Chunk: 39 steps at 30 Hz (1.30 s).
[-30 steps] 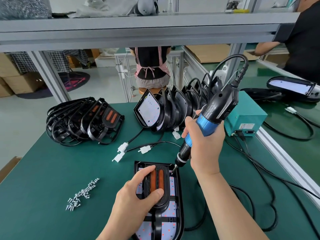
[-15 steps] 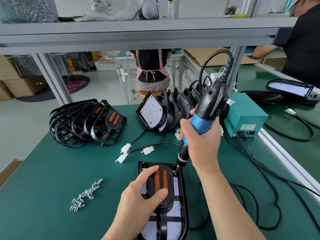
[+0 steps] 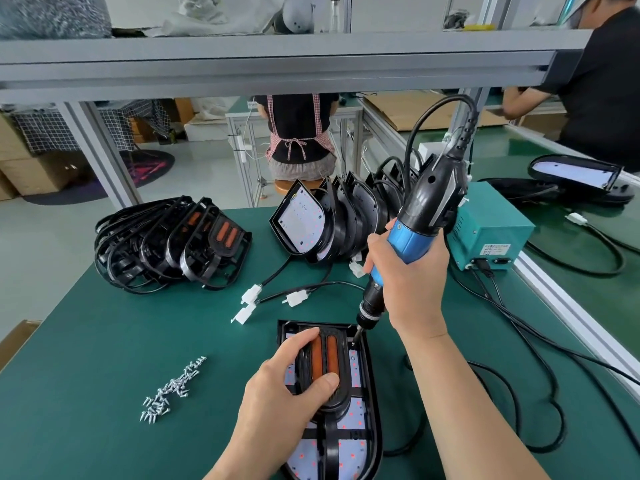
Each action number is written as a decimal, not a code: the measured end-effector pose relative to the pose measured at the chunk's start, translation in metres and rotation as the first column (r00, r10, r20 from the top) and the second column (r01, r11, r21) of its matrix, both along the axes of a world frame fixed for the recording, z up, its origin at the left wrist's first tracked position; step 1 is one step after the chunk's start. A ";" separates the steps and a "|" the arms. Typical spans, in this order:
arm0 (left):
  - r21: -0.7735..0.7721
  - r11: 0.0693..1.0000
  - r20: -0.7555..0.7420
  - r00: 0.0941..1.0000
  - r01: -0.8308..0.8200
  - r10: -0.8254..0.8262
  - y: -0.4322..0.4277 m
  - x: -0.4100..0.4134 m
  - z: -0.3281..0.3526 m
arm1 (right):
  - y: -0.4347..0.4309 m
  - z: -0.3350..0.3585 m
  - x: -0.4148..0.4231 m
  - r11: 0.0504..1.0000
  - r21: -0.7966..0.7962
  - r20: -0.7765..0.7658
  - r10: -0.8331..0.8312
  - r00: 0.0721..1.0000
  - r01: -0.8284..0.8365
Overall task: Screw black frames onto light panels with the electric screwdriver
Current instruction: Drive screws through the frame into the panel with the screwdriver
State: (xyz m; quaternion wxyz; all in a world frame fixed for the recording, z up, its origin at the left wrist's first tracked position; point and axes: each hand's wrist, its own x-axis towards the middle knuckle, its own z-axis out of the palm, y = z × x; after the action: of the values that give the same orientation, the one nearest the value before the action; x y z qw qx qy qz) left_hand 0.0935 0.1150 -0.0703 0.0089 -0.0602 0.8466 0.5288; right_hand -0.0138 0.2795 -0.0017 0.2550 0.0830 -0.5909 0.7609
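Observation:
A light panel [image 3: 360, 441] lies flat on the green table in front of me, with a black frame [image 3: 332, 434] with orange inserts on top of it. My left hand [image 3: 277, 403] grips the frame's raised middle, thumb and fingers curled over it. My right hand [image 3: 412, 282] holds the blue and black electric screwdriver [image 3: 419, 216] tilted, its bit down on the frame's upper right corner. A heap of small silver screws [image 3: 173, 389] lies to the left.
A stack of loose black frames [image 3: 169, 240] lies at the back left. A row of light panels [image 3: 304, 223] leans at the back middle, with white connectors [image 3: 249, 299] and cables in front. A green power box [image 3: 491, 233] stands right. Another person [image 3: 599, 81] works at the far right.
The screwdriver has swung more upright and its bit has shifted slightly on the frame's upper right corner. My left hand keeps its grip on the frame.

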 end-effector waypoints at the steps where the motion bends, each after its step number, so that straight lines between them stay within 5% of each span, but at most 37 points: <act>1: -0.002 1.000 0.002 1.000 0.003 -0.003 0.000 0.000 0.000 | -0.001 0.000 0.000 1.000 0.015 -0.007 0.011 1.000 -0.011; 13: 0.020 0.999 0.017 1.000 0.026 -0.026 0.002 0.002 0.004 | -0.001 0.004 0.003 0.966 0.094 -0.025 0.246 0.969 -0.243; 17: 0.039 0.999 0.026 0.999 0.032 -0.033 0.005 0.001 0.010 | 0.018 0.022 0.002 0.979 -0.135 -0.115 0.137 0.984 -0.152; 21: 0.040 0.999 0.049 0.999 0.012 -0.014 0.006 0.005 0.016 | 0.039 0.032 -0.002 0.863 -0.487 -0.122 0.083 0.989 -0.132; 26: -0.100 0.988 0.021 0.993 -0.118 0.120 -0.004 0.011 0.021 | 0.043 -0.001 -0.004 0.695 -0.716 0.051 0.143 0.988 -0.064; 31: -0.351 0.786 -0.312 0.855 -0.510 0.415 -0.068 0.006 0.005 | 0.037 -0.024 -0.004 0.659 -0.749 0.094 0.209 0.973 -0.069; 39: -0.589 0.691 -0.280 0.908 -0.418 0.311 -0.102 -0.004 -0.019 | 0.031 -0.030 -0.006 0.701 -0.705 0.128 0.274 0.953 -0.106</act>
State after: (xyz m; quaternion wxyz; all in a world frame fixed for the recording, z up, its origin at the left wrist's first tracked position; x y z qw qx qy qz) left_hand 0.0891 0.0134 -0.0897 -0.1844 -0.1850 0.9434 0.2044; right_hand -0.0202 0.3103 -0.0320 0.1191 -0.0431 -0.2774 0.9524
